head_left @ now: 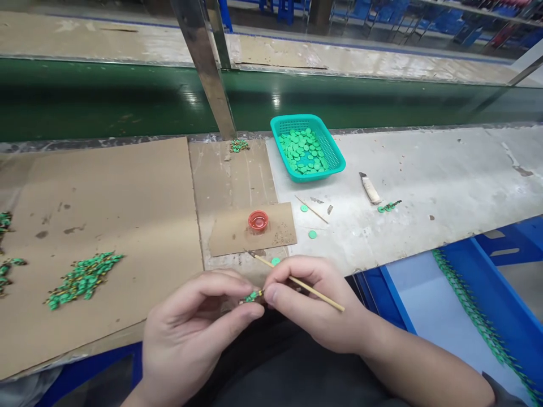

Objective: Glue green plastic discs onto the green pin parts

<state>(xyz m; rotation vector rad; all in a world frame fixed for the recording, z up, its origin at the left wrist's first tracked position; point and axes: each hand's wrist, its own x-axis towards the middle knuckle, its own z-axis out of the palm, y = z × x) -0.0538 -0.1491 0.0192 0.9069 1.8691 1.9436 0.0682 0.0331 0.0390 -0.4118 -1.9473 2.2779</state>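
My left hand is closed, with thumb and fingers pinching a small green figure with yellow and brown parts. At its yellow-brown end, the thumb and forefinger of my right hand press together. A thin wooden brush with a dark tip is tucked in that same right hand, tip pointing away to the left. Just beyond the fingers lies a green disc, partly covered. A small red cup of liquid stands on a cardboard piece ahead of my hands.
A teal basket holds many green discs. Piles of small green figures lie on cardboard at left. A white-handled knife, a thin stick and loose discs lie at right. Below stands a blue crate with rowed green pieces.
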